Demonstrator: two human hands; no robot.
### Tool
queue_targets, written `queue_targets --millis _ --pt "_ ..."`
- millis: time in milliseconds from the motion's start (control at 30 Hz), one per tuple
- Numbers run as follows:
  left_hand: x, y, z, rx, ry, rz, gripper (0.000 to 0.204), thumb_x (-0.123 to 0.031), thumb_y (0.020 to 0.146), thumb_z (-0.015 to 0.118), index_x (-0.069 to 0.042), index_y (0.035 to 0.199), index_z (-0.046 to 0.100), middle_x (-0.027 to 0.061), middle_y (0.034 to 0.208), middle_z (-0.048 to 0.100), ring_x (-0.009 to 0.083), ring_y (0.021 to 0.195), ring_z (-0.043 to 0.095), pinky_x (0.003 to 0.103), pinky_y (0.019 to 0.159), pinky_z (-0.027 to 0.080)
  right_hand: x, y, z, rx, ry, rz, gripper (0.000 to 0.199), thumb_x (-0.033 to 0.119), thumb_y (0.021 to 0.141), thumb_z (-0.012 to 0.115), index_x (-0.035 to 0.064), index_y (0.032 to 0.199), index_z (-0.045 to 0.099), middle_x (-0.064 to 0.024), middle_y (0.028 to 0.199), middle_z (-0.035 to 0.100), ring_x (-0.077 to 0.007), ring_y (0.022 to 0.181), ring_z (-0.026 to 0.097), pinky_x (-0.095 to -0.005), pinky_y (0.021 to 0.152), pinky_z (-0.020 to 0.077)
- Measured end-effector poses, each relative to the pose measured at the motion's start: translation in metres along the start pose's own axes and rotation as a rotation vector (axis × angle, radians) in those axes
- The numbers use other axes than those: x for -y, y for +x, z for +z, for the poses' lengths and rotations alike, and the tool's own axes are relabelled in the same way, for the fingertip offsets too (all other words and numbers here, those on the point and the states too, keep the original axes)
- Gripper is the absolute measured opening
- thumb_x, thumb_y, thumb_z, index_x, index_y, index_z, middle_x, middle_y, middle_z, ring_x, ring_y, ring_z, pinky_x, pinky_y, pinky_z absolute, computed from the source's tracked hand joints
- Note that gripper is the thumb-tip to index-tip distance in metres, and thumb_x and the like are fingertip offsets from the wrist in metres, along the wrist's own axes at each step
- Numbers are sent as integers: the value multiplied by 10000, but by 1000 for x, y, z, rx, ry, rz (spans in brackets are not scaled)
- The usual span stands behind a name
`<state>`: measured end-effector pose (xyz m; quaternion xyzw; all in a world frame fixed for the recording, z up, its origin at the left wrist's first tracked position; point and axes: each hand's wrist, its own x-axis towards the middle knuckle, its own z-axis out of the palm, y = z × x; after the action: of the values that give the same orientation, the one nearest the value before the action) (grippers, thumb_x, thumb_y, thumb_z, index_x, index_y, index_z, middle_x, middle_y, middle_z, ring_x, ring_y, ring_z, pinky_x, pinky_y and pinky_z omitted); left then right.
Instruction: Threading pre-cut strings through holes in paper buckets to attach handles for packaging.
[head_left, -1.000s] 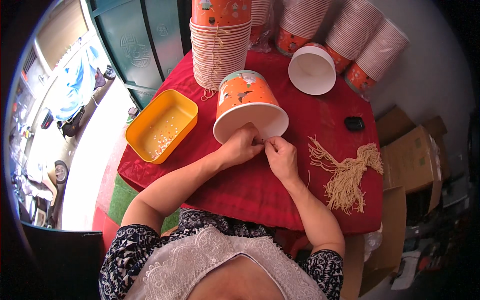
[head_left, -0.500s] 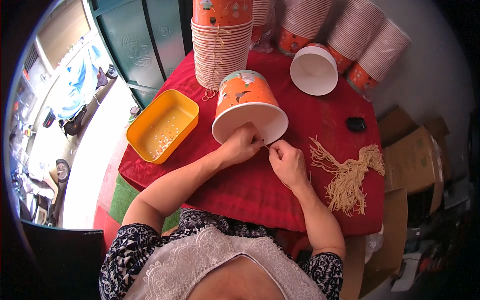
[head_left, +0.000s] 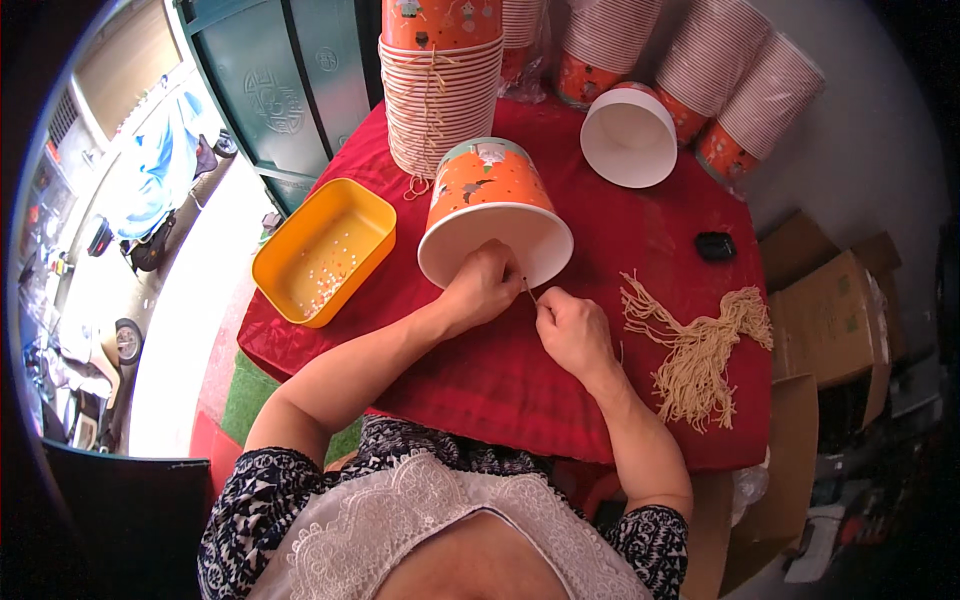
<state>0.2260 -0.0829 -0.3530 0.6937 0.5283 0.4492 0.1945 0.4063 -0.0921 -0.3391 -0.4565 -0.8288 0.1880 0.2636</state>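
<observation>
An orange paper bucket [head_left: 490, 180] with printed figures lies on its side on the red-covered table, its white mouth facing me. My left hand [head_left: 485, 285] is closed at the lower rim of that mouth, its fingertips partly hidden. Between my hands, a short beige cord [head_left: 531, 291] runs from the rim. My right hand [head_left: 575, 328] pinches its other end, just right of the bucket. A bundle of beige cords [head_left: 700, 365] is spread to the right of my right hand.
A yellow tub [head_left: 376, 255] with small pale bits stands at left. Behind the bucket rises a tall stack of buckets [head_left: 440, 105]; more stacks [head_left: 710, 60] stand far right. A single bucket [head_left: 628, 140] lies near them. A small black object [head_left: 714, 246] and cardboard boxes [head_left: 830, 320] are at right.
The bucket has shifted very slightly to the left. My right hand has tilted a little, and the cord between my hands shows more clearly.
</observation>
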Motion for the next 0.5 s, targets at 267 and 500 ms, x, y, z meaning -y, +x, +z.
queue_targets --millis 267,500 --pt "1 2 3 -5 36 -33 126 -42 771 603 81 749 615 261 787 636 387 747 639 446 660 505 5 -1 -4 45 -55 -30 146 124 885 557 2 824 609 -226 690 636 -398 657 655 -492 598 514" --pt "1 3 3 56 92 -95 124 -62 784 608 53 826 626 250 839 635 383 776 631 439 701 502 5 -1 -7 56 -65 -70 117 109 849 571 10 802 611 -223 716 626 -415 688 631 -504 613 497"
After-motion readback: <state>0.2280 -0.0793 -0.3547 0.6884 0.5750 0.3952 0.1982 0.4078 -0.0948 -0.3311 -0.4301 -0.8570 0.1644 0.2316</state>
